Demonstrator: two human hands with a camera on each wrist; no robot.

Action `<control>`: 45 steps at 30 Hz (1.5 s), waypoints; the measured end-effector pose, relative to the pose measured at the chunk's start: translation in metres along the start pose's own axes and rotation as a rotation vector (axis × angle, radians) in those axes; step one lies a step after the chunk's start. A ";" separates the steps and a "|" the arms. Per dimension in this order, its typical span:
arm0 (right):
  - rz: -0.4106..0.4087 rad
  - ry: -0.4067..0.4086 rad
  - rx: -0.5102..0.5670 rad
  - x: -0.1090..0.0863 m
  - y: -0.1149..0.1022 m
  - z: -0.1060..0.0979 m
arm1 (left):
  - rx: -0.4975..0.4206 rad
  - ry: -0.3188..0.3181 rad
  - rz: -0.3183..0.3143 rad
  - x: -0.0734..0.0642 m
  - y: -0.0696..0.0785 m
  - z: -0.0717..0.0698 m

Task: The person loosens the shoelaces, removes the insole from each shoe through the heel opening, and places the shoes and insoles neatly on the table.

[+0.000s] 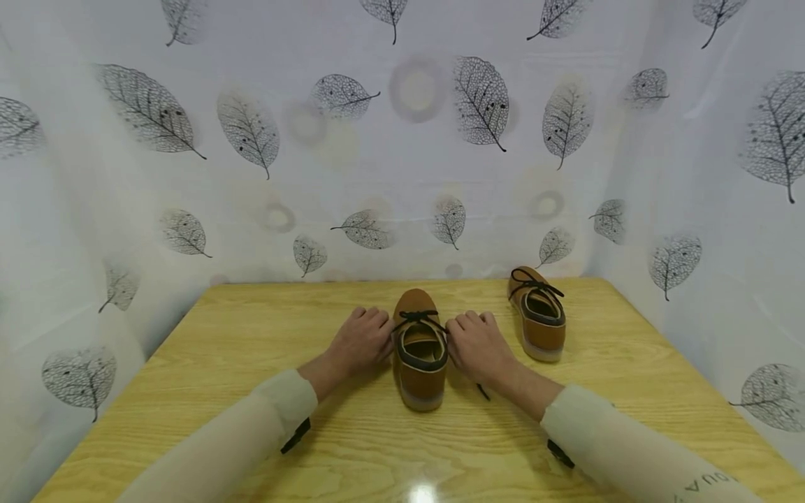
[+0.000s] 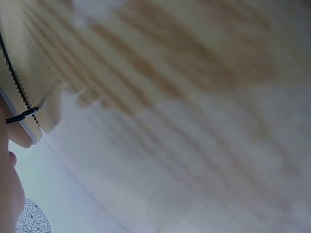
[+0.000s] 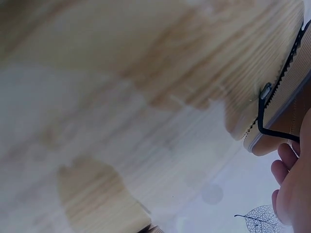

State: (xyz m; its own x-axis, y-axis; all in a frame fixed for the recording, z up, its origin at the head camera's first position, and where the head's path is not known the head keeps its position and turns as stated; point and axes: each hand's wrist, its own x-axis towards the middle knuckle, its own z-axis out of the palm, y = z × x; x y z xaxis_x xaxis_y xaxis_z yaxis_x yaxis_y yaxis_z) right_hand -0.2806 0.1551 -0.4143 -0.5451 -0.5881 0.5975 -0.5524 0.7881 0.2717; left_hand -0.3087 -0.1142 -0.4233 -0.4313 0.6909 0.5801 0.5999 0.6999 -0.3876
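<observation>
A brown lace-up shoe point(image 1: 423, 388) stands in the middle of the table, toe pointing away from me. Its black shoelace point(image 1: 418, 317) crosses over the tongue and runs out to both sides. My left hand point(image 1: 361, 341), fingers curled, pinches the lace at the shoe's left side; a lace tip point(image 2: 34, 110) shows by the sole. On the other side my right hand point(image 1: 479, 344) pinches the lace's other part, whose bent end point(image 3: 262, 114) pokes out beside the sole. The fingertips are mostly hidden in the head view.
A matching brown shoe point(image 1: 544, 339), its black lace tied in a bow, stands to the back right on the wooden table point(image 1: 251, 314). A white leaf-print curtain point(image 1: 390, 154) hangs behind and along both sides.
</observation>
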 end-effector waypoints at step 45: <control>0.015 -0.022 -0.052 -0.002 0.001 -0.002 | -0.082 -0.070 -0.062 -0.001 0.000 -0.004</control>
State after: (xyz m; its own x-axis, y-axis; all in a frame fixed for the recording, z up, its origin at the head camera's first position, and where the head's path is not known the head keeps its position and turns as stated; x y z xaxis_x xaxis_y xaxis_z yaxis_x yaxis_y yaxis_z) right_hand -0.2791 0.1574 -0.4139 -0.5667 -0.5799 0.5854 -0.5110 0.8046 0.3024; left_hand -0.3056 -0.1161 -0.4212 -0.5139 0.6596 0.5484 0.6222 0.7267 -0.2910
